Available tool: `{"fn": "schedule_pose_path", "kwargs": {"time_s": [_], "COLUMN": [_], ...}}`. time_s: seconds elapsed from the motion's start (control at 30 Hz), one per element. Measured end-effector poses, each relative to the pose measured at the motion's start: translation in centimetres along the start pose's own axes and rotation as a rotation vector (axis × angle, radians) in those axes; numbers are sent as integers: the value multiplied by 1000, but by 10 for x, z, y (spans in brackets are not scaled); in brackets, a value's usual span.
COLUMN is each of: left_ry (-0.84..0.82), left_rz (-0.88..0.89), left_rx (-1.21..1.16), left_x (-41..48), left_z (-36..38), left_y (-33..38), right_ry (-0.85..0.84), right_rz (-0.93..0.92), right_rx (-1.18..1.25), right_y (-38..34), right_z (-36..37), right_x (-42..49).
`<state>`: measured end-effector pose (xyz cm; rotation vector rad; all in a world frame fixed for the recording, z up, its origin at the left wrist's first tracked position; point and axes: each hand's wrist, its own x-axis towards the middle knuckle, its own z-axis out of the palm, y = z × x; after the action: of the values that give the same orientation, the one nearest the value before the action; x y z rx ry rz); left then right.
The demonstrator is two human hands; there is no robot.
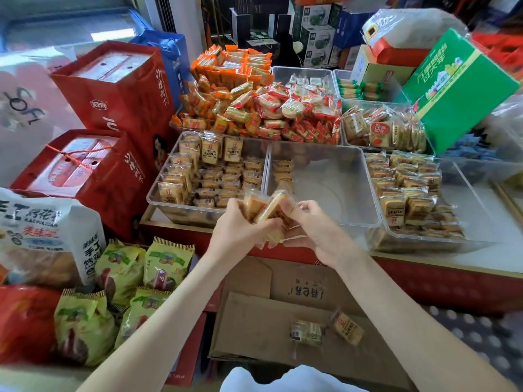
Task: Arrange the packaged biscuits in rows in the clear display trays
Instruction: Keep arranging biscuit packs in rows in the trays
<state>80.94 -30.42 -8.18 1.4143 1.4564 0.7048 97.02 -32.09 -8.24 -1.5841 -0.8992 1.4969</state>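
Both hands meet over the front rim of the middle clear tray (pixel 351 222). My left hand (pixel 240 224) grips a small bunch of tan biscuit packets (pixel 261 207), and my right hand (pixel 314 224) pinches the same bunch from the right. That middle tray holds only a short row of packets (pixel 283 172) along its left wall. The left tray (pixel 154 195) is filled with rows of the same biscuits. A right tray (pixel 478 210) is packed on its left half. Two loose packets (pixel 325 331) lie in the open cardboard box (pixel 254 323) below.
Red gift boxes (pixel 113 94) stand at the left, with green snack bags (pixel 141 267) below them. Heaps of orange and red wrapped snacks (pixel 263 108) fill trays behind. A tilted green carton (pixel 458 89) leans at the right. The red counter edge (pixel 424 275) runs below the trays.
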Motion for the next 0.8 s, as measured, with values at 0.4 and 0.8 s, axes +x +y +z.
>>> {"fn": "schedule_pose_path", "kwargs": {"time_s": [0.4, 0.8], "left_ry": [-220, -153], "left_rz": [5, -369], "left_rx": [-330, -867], "left_x": [9, 35], "left_z": [-16, -10], "left_y": [-9, -16], "right_ry": [-531, -620], "right_rz": [-115, -229], "right_rx": [914, 787], "right_y": [26, 9], "right_z": [-33, -68], "right_x": [0, 34]}}
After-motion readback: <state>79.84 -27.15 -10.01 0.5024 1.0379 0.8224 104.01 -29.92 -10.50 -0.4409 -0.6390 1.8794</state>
